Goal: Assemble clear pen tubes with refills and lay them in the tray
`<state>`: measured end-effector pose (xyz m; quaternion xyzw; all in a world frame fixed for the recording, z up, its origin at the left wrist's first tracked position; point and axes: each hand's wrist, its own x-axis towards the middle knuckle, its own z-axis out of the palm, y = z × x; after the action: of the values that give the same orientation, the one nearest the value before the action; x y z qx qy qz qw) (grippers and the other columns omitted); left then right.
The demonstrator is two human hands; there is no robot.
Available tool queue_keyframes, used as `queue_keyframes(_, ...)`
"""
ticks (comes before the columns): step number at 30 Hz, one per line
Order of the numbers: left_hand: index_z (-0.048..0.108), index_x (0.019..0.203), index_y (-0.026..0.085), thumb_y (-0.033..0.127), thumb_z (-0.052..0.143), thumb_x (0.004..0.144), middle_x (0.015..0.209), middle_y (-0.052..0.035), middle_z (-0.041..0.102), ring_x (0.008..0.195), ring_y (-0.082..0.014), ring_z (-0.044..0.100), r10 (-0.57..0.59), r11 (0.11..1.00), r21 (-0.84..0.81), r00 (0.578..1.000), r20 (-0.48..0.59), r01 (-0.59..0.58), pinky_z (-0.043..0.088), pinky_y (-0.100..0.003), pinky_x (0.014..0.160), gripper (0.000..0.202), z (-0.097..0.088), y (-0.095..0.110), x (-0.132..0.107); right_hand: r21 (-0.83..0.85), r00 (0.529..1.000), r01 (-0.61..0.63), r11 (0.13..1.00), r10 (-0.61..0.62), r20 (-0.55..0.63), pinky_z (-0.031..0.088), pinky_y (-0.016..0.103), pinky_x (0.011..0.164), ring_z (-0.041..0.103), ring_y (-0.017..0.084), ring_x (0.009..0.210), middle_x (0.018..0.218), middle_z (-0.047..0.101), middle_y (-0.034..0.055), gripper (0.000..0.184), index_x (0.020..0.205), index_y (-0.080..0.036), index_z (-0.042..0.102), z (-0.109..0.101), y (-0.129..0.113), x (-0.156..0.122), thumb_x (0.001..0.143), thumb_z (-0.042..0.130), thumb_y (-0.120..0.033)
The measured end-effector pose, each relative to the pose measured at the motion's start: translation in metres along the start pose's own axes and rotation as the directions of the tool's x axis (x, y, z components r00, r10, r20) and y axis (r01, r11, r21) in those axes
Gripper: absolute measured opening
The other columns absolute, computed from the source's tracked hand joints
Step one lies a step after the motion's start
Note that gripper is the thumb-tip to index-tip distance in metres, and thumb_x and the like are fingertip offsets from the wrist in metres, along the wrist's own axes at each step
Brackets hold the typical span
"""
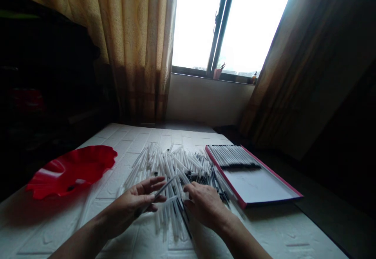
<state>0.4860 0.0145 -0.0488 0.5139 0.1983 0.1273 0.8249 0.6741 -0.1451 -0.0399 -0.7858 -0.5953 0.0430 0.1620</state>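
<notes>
A heap of thin white pens with dark tips (173, 169) lies spread over the middle of the white table (273, 231). My left hand (138, 202) is closed on one pen (160, 191), holding it tilted just above the heap. My right hand (204, 204) rests palm down on the right side of the heap, its fingers curled among the pens; what they grip, if anything, is hidden.
A shallow red-edged box (255, 188) at the right holds a neat row of pens (233, 157) at its far end. A red wavy bowl (72, 171) sits at the left. Curtains and a bright window stand behind the table.
</notes>
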Motion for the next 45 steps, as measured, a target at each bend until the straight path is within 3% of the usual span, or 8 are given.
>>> queue_keyframes(7,0.076,0.104,0.021,0.038,0.088,0.060,0.095,-0.0029,0.072,0.061,-0.0072,0.054,-0.030,0.984,0.177,0.999,-0.043,0.037,0.033,-0.017,0.049,0.048,0.009,-0.004,0.000,0.407,0.988,-0.059,0.912,0.112,-0.108,0.038,0.026,0.058,0.054,0.016,0.061,0.065,0.057,-0.0013,0.003,0.075,-0.019,0.057,0.000,0.032,-0.004,0.077,0.055,-0.020)
queue_keyframes(10,0.076,0.103,0.020,0.043,0.087,0.060,0.074,0.0008,0.067,0.056,-0.0076,0.047,-0.065,0.973,0.221,0.997,-0.030,0.070,0.029,-0.018,0.048,0.050,0.016,-0.001,-0.003,0.607,0.986,-0.046,0.793,0.132,-0.097,0.043,0.026,0.057,0.055,0.015,0.061,0.071,0.059,0.0005,0.020,0.090,-0.017,0.061,-0.005,0.043,-0.006,0.083,0.050,-0.032)
queue_keyframes(14,0.076,0.103,0.020,0.043,0.085,0.060,0.065,0.0034,0.061,0.057,-0.0090,0.047,-0.095,0.955,0.281,0.995,-0.014,0.095,0.031,-0.019,0.050,0.050,0.019,-0.001,-0.005,0.769,0.995,-0.041,0.638,0.098,-0.029,0.049,0.028,0.061,0.060,0.016,0.066,0.081,0.068,0.0059,0.037,0.101,-0.015,0.067,-0.007,0.046,-0.009,0.083,0.056,-0.045)
queue_keyframes(19,0.074,0.108,0.020,0.042,0.079,0.066,0.070,0.0004,0.064,0.062,-0.0131,0.053,-0.068,0.920,0.384,0.997,-0.041,0.079,0.039,-0.022,0.054,0.048,0.011,-0.007,-0.002,0.836,0.998,-0.014,0.549,0.064,-0.025,0.049,0.028,0.064,0.059,0.015,0.068,0.083,0.069,0.0046,0.027,0.096,-0.017,0.071,-0.003,0.042,-0.010,0.080,0.066,-0.039)
queue_keyframes(34,0.071,0.114,0.022,0.053,0.073,0.070,0.083,-0.0001,0.068,0.063,-0.0117,0.054,-0.110,0.848,0.524,0.994,0.027,0.079,0.041,-0.021,0.057,0.054,0.007,-0.013,0.001,0.887,0.999,-0.022,0.461,-0.014,0.033,0.042,0.022,0.056,0.052,0.010,0.061,0.071,0.061,-0.0021,0.019,0.089,-0.016,0.070,0.002,0.026,-0.010,0.079,0.072,-0.031)
queue_keyframes(37,0.069,0.113,0.022,0.058,0.064,0.077,0.087,-0.0001,0.066,0.063,-0.0121,0.052,-0.061,0.757,0.653,0.994,0.092,-0.013,0.042,-0.022,0.058,0.052,0.009,-0.014,0.002,0.889,0.999,-0.034,0.457,-0.017,0.047,0.044,0.022,0.056,0.055,0.010,0.060,0.072,0.063,-0.0011,0.023,0.089,-0.015,0.070,0.004,0.026,-0.010,0.079,0.074,-0.036)
queue_keyframes(40,0.071,0.098,0.020,0.053,0.049,0.089,0.077,0.0008,0.062,0.067,-0.0147,0.053,0.018,0.562,0.812,0.984,0.176,-0.156,0.043,-0.023,0.063,0.041,0.013,-0.013,0.000,0.892,0.997,-0.049,0.449,-0.033,0.071,0.048,0.024,0.057,0.058,0.011,0.059,0.076,0.066,0.0012,0.037,0.093,-0.015,0.071,0.009,0.028,-0.009,0.078,0.074,-0.048)
queue_keyframes(45,0.067,0.082,0.020,0.044,0.039,0.095,0.069,0.0002,0.062,0.065,-0.0165,0.058,0.129,0.321,0.916,0.970,0.208,-0.239,0.041,-0.023,0.062,0.039,0.018,-0.011,-0.004,0.887,0.990,-0.049,0.458,-0.098,0.105,0.048,0.024,0.055,0.057,0.010,0.055,0.069,0.065,0.0009,0.046,0.092,-0.015,0.076,0.014,0.028,-0.008,0.076,0.072,-0.058)
